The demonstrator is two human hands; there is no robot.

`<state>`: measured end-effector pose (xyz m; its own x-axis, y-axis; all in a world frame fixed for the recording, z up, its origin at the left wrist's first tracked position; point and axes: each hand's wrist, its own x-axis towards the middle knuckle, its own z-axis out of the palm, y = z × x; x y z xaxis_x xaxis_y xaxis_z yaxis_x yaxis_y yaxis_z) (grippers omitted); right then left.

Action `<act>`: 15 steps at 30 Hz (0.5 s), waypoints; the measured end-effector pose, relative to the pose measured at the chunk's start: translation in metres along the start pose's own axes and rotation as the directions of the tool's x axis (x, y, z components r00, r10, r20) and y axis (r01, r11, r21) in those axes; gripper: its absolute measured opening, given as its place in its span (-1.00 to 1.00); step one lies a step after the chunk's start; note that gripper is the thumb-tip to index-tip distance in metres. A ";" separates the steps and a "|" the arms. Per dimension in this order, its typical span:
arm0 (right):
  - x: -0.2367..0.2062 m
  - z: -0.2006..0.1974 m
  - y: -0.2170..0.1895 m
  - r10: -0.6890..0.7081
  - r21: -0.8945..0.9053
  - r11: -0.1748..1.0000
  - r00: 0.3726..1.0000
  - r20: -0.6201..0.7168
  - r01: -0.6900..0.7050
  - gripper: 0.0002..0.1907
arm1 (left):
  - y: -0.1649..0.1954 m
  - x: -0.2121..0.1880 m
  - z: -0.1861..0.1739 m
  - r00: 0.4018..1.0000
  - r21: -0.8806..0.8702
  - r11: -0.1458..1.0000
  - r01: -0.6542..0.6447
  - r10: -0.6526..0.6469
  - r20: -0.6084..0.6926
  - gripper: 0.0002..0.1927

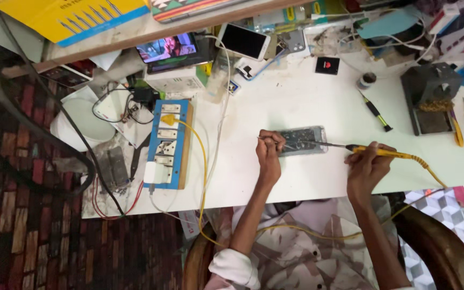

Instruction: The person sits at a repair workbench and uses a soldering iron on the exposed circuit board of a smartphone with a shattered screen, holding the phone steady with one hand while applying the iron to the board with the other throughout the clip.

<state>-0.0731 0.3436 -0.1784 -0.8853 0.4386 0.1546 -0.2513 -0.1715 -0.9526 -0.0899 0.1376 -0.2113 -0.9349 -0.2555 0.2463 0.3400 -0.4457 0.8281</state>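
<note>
An opened phone (304, 140) lies flat on the white table (296, 102), its insides facing up. My left hand (269, 153) rests at the phone's left end and pinches thin tweezers (267, 140) that point left. My right hand (366, 164) grips a yellow-handled soldering iron (374, 152) like a pen. Its thin metal tip reaches left over the phone's right part. A yellow cable (425, 167) runs from the iron's handle off the table's front edge.
A blue switch-and-socket board (167, 144) with a yellow cord lies at the left. Phones (243, 41), a small box and cables crowd the back. A dark iron stand (428, 99) and screwdrivers (374, 111) sit at the right. The table's front edge is just below my hands.
</note>
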 end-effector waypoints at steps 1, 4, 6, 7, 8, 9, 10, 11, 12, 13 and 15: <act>0.000 0.000 0.000 -0.023 -0.032 0.999 1.000 0.019 0.024 -0.81 | 0.000 0.001 0.000 1.000 0.006 1.000 0.007 -0.007 -0.003 -0.59; 0.001 0.000 0.000 -0.043 -0.001 0.999 0.999 0.029 0.043 -0.80 | 0.000 0.002 -0.001 1.000 0.017 1.000 0.002 -0.002 0.002 -0.60; 0.000 -0.001 0.000 -0.032 -0.085 0.996 0.999 -0.004 0.032 -0.80 | -0.001 0.002 -0.002 0.998 0.022 0.999 -0.040 0.039 0.038 -0.57; 0.000 -0.002 0.000 -0.026 -0.128 0.991 0.999 -0.022 0.023 -0.80 | -0.001 0.002 -0.003 0.999 0.022 0.999 -0.029 0.028 0.030 -0.59; -0.001 -0.003 0.001 -0.024 -0.121 0.992 0.999 -0.029 0.021 -0.80 | -0.001 0.001 -0.003 1.000 0.019 1.000 -0.014 0.014 0.020 -0.60; 0.000 -0.004 0.001 -0.026 -0.110 0.994 0.999 -0.032 0.022 -0.81 | -0.002 0.001 -0.003 1.000 0.017 1.000 -0.006 0.006 0.010 -0.60; -0.001 -0.004 0.001 -0.023 -0.099 0.995 0.999 -0.033 0.020 -0.81 | -0.002 0.000 -0.002 1.000 -0.002 1.000 0.003 -0.003 0.002 -0.61; -0.001 -0.004 0.001 -0.014 -0.083 0.996 0.999 -0.034 0.011 -0.81 | -0.001 -0.001 -0.002 1.000 -0.020 1.000 0.012 -0.012 -0.004 -0.62; 0.000 -0.003 0.001 -0.011 -0.062 0.998 0.999 -0.036 0.009 -0.81 | -0.001 -0.001 -0.001 1.000 -0.037 0.999 0.014 -0.014 -0.005 -0.63; 0.000 -0.003 0.001 -0.005 -0.042 0.999 0.999 -0.038 0.004 -0.81 | -0.001 -0.001 -0.001 1.000 -0.025 0.999 0.024 -0.024 -0.014 -0.63; 0.002 -0.001 -0.001 -0.020 -0.086 0.996 0.999 -0.038 0.016 -0.81 | 0.000 0.000 0.001 0.999 -0.007 0.999 0.044 -0.045 -0.030 -0.63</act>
<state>-0.0740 0.3452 -0.1779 -0.8649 0.4747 0.1632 -0.2311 -0.0879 -0.9690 -0.0897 0.1385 -0.2115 -0.9457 -0.2607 0.1941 0.2988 -0.4624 0.8348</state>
